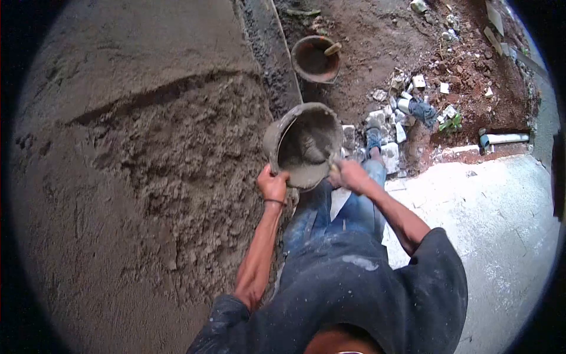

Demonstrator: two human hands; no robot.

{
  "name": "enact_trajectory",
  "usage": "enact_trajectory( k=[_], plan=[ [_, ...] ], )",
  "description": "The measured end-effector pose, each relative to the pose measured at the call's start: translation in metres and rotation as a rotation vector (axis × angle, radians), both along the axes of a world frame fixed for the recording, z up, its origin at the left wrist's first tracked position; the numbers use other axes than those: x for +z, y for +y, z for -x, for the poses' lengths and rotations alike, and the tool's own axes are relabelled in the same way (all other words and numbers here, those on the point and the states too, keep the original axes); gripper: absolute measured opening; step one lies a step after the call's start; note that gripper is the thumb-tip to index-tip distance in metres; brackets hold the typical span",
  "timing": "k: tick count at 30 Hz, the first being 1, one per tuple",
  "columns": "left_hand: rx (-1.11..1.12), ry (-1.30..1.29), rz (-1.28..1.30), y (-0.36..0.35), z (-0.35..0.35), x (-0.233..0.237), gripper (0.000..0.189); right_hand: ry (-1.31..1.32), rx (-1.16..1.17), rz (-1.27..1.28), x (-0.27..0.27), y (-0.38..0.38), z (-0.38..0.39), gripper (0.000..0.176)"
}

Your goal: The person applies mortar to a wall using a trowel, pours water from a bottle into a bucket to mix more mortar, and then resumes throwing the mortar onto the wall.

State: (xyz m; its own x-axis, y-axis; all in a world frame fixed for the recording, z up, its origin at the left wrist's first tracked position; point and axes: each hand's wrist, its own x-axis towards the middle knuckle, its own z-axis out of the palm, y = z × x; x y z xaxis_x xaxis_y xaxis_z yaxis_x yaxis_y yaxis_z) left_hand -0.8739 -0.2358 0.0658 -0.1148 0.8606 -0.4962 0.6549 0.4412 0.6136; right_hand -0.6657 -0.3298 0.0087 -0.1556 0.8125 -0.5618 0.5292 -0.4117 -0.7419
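Observation:
A mortar-caked bucket (272, 141) hangs tilted in front of my legs, its mouth turned toward me and wet mortar (306, 175) along its lower inside. My left hand (273, 184) is closed on the near left rim, thumb over the edge. At the right side of the rim, my right hand (352, 176) is closed around the short pale handle of what looks like a trowel (335, 169). Its blade seems to lie inside the bucket, coated grey and hard to tell from the mortar. To the left spreads rough, lumpy wet mortar (188, 177).
Smoothed mortar (147, 35) borders the lumpy patch; a long straight board (286, 53) edges it. Beyond stands a second bucket (306, 74) with a wooden handle sticking out. Broken rubble (389, 154), a pipe (507, 138) and a pale slab (483, 206) lie to the right.

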Motion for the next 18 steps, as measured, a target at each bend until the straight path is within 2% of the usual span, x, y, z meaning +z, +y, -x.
enact_trajectory(
  k=[2, 3, 5, 6, 8, 9, 10, 12, 14, 15, 18],
  plan=[
    [0.213, -0.292, 0.048, -0.005, 0.001, 0.0, 0.02, 0.012, 0.115, 0.076, 0.037, 0.017, -0.016, 0.032],
    [0.273, -0.387, 0.046, -0.006, 0.002, 0.0, 0.023, -0.063, 0.132, 0.023, 0.042, 0.019, -0.019, 0.026],
    [0.287, -0.342, 0.052, -0.014, 0.012, -0.013, 0.021, -0.28, 0.104, -0.073, 0.061, 0.039, -0.035, 0.02],
    [0.297, -0.301, 0.049, -0.013, 0.011, -0.018, 0.024, -0.307, 0.108, -0.086, 0.06, 0.045, -0.039, 0.02],
    [0.351, -0.346, 0.074, -0.012, 0.0, -0.02, 0.024, -0.271, 0.264, -0.084, 0.049, 0.047, -0.036, 0.022],
    [0.403, -0.445, 0.082, -0.014, -0.004, -0.024, 0.022, -0.287, 0.281, -0.079, 0.038, 0.042, -0.027, 0.028],
    [0.48, -0.576, 0.083, -0.011, -0.013, -0.033, 0.02, -0.192, 0.314, -0.048, 0.025, 0.049, -0.025, 0.036],
    [0.529, -0.616, 0.053, -0.016, -0.017, -0.063, 0.019, -0.126, 0.183, -0.06, -0.003, 0.058, -0.034, 0.045],
    [0.554, -0.578, 0.045, -0.025, -0.022, -0.098, 0.024, -0.09, 0.173, -0.019, -0.024, 0.064, -0.061, 0.045],
    [0.666, -0.549, 0.136, -0.017, -0.037, -0.083, 0.028, -0.036, 0.131, 0.028, -0.035, 0.071, -0.073, 0.045],
    [0.727, -0.451, 0.095, -0.02, -0.062, -0.103, 0.022, -0.121, 0.264, 0.125, -0.052, 0.082, -0.108, 0.044]
  ],
)
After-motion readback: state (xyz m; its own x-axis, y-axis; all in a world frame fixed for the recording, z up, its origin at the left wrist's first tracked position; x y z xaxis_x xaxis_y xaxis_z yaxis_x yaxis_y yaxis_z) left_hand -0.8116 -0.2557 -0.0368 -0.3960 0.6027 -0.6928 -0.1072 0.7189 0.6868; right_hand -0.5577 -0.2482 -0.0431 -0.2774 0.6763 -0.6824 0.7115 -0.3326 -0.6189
